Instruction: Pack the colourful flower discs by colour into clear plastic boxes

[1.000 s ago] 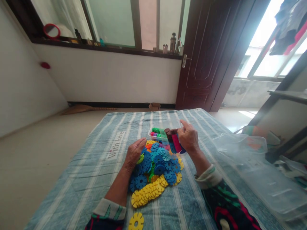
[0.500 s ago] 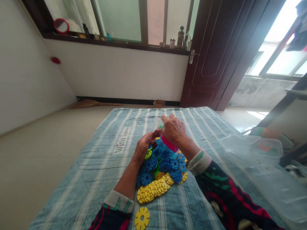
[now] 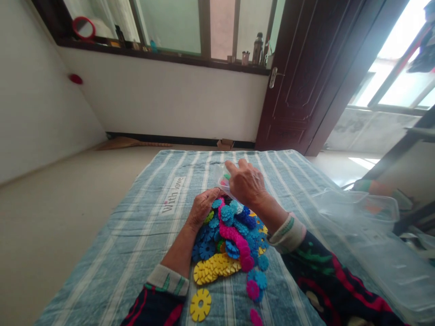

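Observation:
My right hand [image 3: 247, 183] grips a clear plastic box [image 3: 220, 173] that is tipped toward me, a few green and pink pieces still inside it. At the box's lower left edge, my left hand [image 3: 203, 206] has its fingers closed on the rim, though the fingertips are partly hidden. Below the box is a heap of slotted toy discs: blue discs [image 3: 207, 249], a row of pink discs [image 3: 234, 235] lying over them, and an overlapping row of yellow discs [image 3: 215, 268]. One yellow disc [image 3: 200, 305] lies apart, nearest me.
The discs rest on a striped blue cloth [image 3: 136, 235] printed "With love". A large clear plastic bin [image 3: 360, 208] stands at the right edge. Beyond are a dark red door [image 3: 306, 77] and a window ledge holding a thermos flask [image 3: 257, 49] and a red-framed mirror [image 3: 84, 28].
Pink discs have slid out of the tipped box in a row over the blue ones, several rolling down the right side toward me. Both hands stay almost where they were.

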The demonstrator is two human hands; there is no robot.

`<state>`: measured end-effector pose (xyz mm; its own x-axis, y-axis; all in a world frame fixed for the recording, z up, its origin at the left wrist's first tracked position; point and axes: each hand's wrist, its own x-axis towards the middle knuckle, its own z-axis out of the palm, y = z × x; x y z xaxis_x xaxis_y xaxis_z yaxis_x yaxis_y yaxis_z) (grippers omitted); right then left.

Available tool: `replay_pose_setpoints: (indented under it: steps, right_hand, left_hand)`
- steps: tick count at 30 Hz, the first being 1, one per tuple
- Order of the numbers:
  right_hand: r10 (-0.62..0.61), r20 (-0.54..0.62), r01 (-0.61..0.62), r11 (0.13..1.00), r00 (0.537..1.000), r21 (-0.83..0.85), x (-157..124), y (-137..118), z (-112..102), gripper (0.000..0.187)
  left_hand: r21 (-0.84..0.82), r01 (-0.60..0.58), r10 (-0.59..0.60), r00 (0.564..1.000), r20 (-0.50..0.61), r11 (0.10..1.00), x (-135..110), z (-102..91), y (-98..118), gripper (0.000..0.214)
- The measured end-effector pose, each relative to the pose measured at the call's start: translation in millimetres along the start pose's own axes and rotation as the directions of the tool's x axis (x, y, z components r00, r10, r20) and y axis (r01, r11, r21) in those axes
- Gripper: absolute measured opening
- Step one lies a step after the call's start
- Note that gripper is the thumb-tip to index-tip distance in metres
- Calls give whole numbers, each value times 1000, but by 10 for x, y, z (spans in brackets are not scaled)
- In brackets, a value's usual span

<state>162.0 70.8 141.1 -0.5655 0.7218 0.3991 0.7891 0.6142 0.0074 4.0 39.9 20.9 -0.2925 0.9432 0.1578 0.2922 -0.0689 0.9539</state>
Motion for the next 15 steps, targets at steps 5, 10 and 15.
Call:
replay_pose_setpoints:
  steps: [5,10,15]
  right_hand:
    - [172,-100,-162,982,980,99,6,218,12,48]
    - [433,-81,-386,861,898,332,88,805,168,50]
    - [722,57,-712,662,690,235,117,1568,370,53]
  left_hand:
    - [70,-15,16,1000,-8,997,11,-12,-4,42]
    - [99,-15,15,1000,-2,995,17,-30,41,34]
    - [114,-9,11,1000,-19,993,36,-43,54,32]
